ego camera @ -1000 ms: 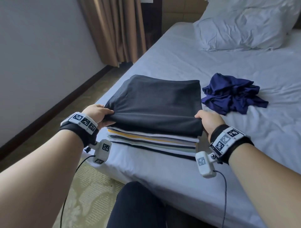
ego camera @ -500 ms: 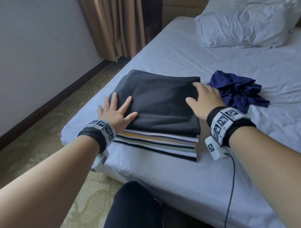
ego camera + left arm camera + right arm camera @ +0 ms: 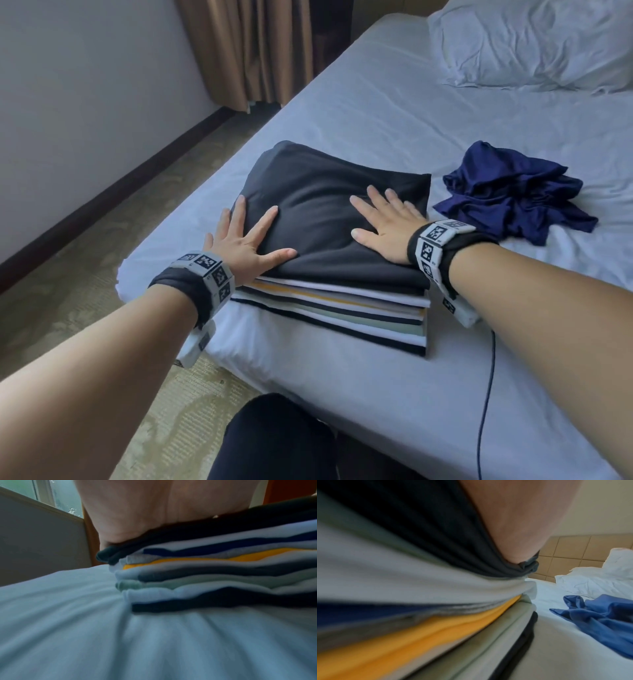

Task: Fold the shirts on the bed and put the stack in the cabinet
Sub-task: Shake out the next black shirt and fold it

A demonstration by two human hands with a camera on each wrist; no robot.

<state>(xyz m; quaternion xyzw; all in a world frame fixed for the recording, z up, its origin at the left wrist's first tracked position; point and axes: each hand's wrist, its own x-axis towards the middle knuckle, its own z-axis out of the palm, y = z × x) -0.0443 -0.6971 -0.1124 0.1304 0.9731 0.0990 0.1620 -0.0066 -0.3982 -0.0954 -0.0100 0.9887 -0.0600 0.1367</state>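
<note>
Both palms flat on the dark grey shirt (image 3: 329, 219) topping the stack of folded shirts (image 3: 342, 308), which sits near the bed's (image 3: 376, 394) front-left corner. Left hand (image 3: 239, 243) spread wide over the stack's left edge, fingers straight; right hand (image 3: 387, 226) likewise splayed on the stack's right half, gripping nothing. Soft, limp cotton layers, light singly but likely a fair weight together; probably prone to sliding and fanning apart if lifted from the top. Best taken from below, by judgement: one hand slid under each short side, thumbs clamping the top layer. Just right of the stack, a crumpled navy shirt (image 3: 513, 192), unfolded, apart from the stack. Beyond the stack, a white pillow (image 3: 534, 44); left of it, a brown curtain (image 3: 253, 51). No cabinet in any view. Wrist views blurred and filled by the stack's edge and the heel of each hand; fingertips unseen there. Exact count of shirts hard to tell.
</note>
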